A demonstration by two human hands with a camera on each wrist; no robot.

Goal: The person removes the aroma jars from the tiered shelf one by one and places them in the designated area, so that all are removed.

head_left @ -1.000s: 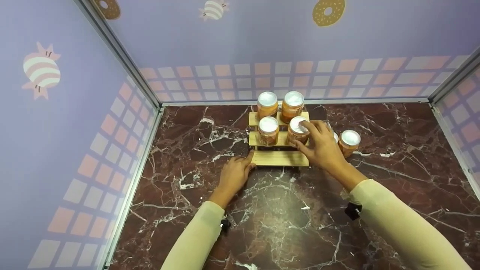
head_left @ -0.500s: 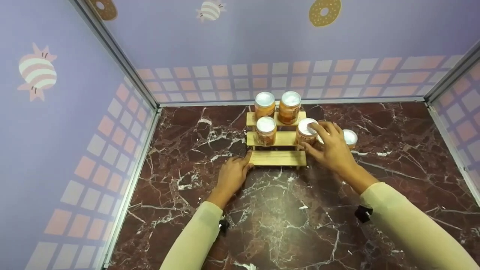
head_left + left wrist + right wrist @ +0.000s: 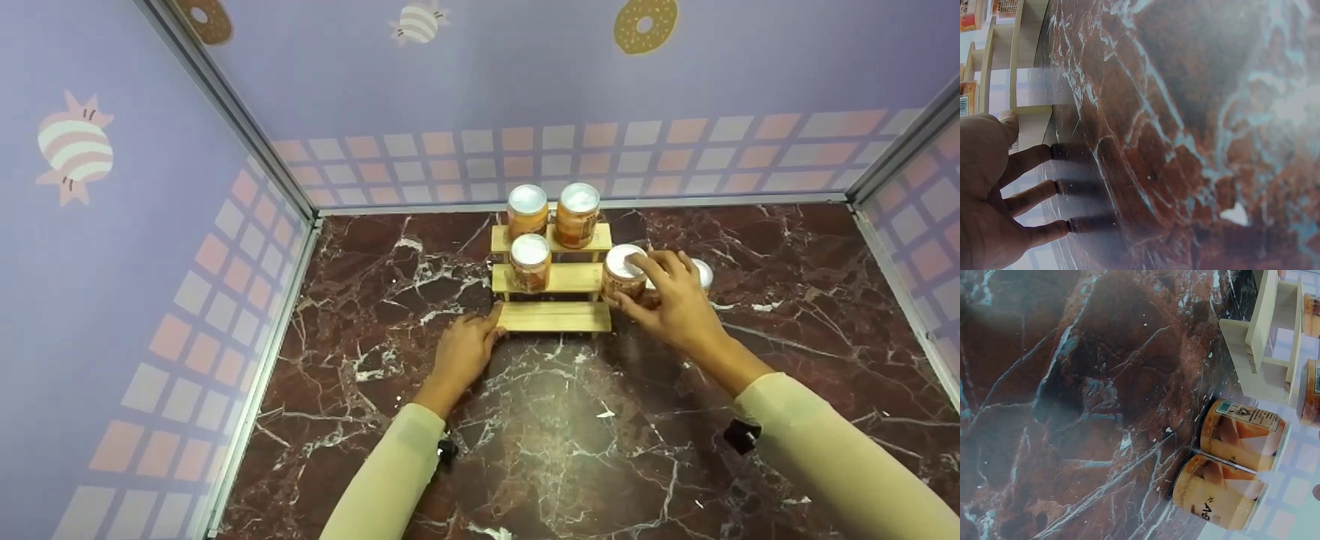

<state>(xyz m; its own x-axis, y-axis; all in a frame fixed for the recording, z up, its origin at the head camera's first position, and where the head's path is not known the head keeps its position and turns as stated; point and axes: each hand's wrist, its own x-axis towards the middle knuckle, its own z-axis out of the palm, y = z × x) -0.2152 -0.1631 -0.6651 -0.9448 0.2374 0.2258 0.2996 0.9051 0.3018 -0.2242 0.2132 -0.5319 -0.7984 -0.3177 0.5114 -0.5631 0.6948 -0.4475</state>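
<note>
Clock directions are read from the centre of the three-tiered wooden stand point(image 3: 555, 319), twelve o'clock pointing away from me. My right hand point(image 3: 675, 306), at three o'clock, holds one orange can point(image 3: 621, 274) between thumb and fingers. This can is roughly upright, white lid uppermost, just off the three-o'clock end of the middle tier point(image 3: 576, 277); whether it touches that end I cannot tell. My left hand point(image 3: 461, 351), at eight o'clock, has its fingers spread wide: it touches the end of the bottom tier, and in the left wrist view three fingertips reach down to the marble-patterned table point(image 3: 570, 450). Two cans point(image 3: 578, 217) stand on the top tier at twelve; a single can point(image 3: 529, 266) occupies the middle tier toward ten. Two further cans point(image 3: 1219, 492) stand side by side on the table near three o'clock, partly hidden behind my right hand in the head view.
</note>
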